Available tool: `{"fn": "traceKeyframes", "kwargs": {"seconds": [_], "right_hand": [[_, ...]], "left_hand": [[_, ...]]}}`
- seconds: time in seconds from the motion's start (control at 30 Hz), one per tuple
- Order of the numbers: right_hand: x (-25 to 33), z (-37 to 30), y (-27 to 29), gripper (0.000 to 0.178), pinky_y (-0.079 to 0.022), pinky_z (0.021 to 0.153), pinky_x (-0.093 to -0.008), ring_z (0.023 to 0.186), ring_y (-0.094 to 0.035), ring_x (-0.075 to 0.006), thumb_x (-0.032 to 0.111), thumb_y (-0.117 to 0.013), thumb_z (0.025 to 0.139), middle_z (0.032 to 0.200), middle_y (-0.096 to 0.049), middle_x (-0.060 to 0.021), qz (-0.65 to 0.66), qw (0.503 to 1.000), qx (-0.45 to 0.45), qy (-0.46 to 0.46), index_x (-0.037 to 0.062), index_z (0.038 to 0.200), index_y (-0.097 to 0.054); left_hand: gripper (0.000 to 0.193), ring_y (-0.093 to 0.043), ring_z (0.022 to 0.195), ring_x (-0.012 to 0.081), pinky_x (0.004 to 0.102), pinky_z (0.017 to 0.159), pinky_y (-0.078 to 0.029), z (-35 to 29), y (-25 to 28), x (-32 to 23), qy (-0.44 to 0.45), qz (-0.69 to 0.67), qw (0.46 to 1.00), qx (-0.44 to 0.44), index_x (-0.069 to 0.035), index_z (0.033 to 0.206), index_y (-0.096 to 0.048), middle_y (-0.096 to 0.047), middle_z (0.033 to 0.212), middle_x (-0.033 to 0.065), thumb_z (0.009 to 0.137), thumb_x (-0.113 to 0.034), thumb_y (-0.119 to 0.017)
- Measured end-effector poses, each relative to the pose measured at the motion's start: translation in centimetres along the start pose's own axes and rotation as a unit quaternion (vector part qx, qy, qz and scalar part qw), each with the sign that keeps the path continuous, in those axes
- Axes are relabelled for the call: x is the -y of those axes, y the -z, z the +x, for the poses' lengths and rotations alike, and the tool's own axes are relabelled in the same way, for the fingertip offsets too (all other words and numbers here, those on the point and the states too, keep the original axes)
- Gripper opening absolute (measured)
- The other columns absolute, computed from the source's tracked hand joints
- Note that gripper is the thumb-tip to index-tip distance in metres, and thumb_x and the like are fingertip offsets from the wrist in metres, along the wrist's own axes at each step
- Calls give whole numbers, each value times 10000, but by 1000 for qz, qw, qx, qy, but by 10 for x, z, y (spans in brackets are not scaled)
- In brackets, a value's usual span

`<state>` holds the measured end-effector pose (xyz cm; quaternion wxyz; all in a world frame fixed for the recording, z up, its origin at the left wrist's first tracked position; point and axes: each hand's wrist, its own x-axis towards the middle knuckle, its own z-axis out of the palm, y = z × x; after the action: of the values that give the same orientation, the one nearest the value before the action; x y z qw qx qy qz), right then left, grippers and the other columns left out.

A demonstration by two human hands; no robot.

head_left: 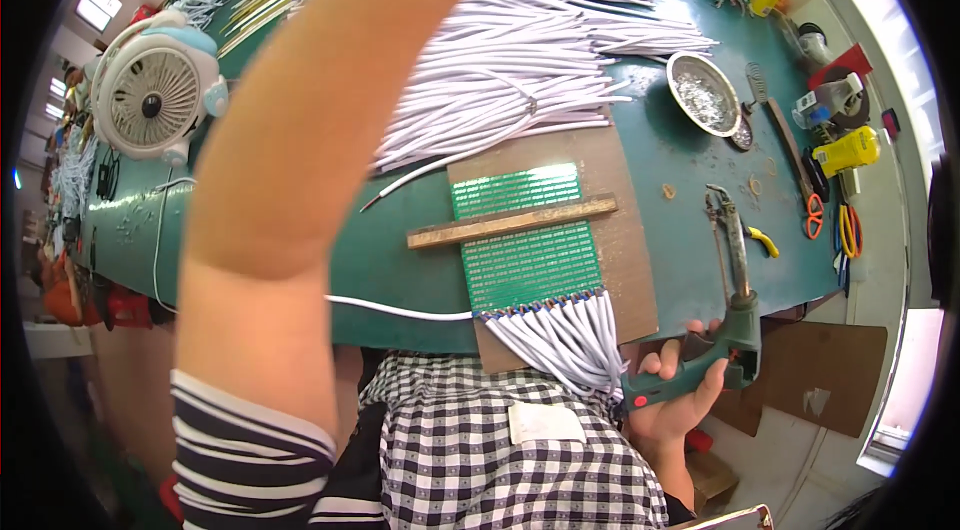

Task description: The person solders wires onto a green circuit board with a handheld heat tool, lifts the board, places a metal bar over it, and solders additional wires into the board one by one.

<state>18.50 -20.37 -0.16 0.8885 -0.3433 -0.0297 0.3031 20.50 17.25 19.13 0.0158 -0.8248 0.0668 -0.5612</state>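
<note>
Right hand (678,392) closed around green soldering gun (737,328) handle, left hand out of frame

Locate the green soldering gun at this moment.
In the head view, lower right: the green soldering gun is gripped in the right hand, just right of the green board.

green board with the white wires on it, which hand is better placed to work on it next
Right, probably. The right hand grips the green soldering gun beside the green board; the left arm is raised away, its hand out of view.
</note>
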Motion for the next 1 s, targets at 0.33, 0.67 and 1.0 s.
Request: {"fn": "traceKeyframes", "kwargs": {"seconds": [0.33, 0.67, 1.0], "right_hand": [[21, -21, 13, 640, -522, 523, -340, 554, -567, -182, 441, -650, 794, 845, -577, -132, -319, 933, 106, -129, -60, 1133, -440], [41, -33, 3, 558, -503, 745, -334, 752, -600, -207, 312, -597, 835, 818, -613, -130, -338, 899, 125, -250, -53, 1234, -457], [47, -29, -6, 369, -501, 642, -297, 624, -607, -177, 174, -574, 768, 714, -628, -92, -470, 842, 174, -198, -57, 1056, -550]], "left_hand": [[145, -557, 567, 226, 337, 493, -461, -162, 118, -124, 179, -58, 903, 387, -73, 736, -563, -537, 705, 59, 678, -55, -695], [213, -605, 657, 261, 331, 559, -498, -241, 107, -191, 377, -203, 867, 257, -51, 869, -594, -594, 757, 85, 689, -17, -703], [178, -592, 645, 253, 343, 568, -486, -242, 103, -202, 413, -163, 858, 256, -55, 827, -603, -594, 752, 83, 677, -33, -697]]}}
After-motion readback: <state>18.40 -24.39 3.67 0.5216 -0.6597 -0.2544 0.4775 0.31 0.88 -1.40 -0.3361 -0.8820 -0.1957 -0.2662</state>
